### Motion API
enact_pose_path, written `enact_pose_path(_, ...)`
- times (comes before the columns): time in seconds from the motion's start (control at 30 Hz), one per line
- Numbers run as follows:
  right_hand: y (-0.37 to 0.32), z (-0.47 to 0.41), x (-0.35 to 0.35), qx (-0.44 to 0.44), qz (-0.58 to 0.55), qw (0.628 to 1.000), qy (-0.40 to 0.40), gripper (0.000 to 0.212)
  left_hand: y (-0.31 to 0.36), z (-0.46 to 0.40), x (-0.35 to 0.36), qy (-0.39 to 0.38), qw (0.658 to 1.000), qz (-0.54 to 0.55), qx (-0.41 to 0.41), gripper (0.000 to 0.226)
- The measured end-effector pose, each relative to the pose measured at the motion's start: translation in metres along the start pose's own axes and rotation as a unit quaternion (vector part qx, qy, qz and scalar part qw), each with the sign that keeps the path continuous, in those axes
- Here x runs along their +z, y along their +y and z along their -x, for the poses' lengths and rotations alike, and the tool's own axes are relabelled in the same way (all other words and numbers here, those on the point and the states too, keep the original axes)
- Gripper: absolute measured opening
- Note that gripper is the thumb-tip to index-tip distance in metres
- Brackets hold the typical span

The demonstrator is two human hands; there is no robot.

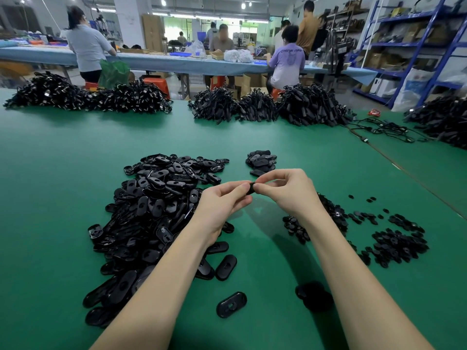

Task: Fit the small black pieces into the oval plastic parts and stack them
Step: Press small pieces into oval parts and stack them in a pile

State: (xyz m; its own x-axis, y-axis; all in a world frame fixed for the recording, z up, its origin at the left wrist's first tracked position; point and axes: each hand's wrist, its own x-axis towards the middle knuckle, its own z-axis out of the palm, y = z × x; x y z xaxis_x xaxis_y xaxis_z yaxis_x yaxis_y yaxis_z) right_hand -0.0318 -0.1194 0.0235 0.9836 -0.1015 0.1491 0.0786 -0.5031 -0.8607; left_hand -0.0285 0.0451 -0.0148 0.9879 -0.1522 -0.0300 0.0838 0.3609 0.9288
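Observation:
My left hand and my right hand meet above the green table, and both pinch one black oval plastic part between their fingertips. Most of that part is hidden by the fingers. A large heap of black oval parts lies to the left, under my left forearm. Small black pieces are scattered in low piles to the right. A small stack of oval parts sits just beyond my hands.
Single oval parts lie near the front edge. Bundles of black cables line the table's far side, with loose cables at the right. People work at a blue bench behind; blue shelving stands at the right.

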Motion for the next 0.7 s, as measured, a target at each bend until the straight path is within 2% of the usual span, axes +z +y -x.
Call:
enact_pose_path(0.2,0.0028,0.0030,-0.0015,0.049,-0.052,0.997,-0.027,0.023,-0.0002,0.0002,-0.0010,0.002,1.000,-0.011,-0.008,0.013)
enact_pose_path(0.37,0.0068,0.0053,-0.0055,0.077,-0.141,0.984,-0.080,0.017,0.0072,0.0014,-0.0021,-0.028,0.999,0.002,-0.018,0.013)
enact_pose_path(0.57,0.0059,0.0055,-0.0043,0.053,-0.145,0.980,-0.126,0.018,0.0068,0.0037,-0.0010,-0.029,0.999,-0.029,-0.012,0.018)
enact_pose_path(0.7,0.0058,0.0056,-0.0060,0.046,-0.137,0.979,-0.143,0.011,0.0073,0.0030,-0.0028,-0.035,0.999,-0.031,-0.015,0.017)
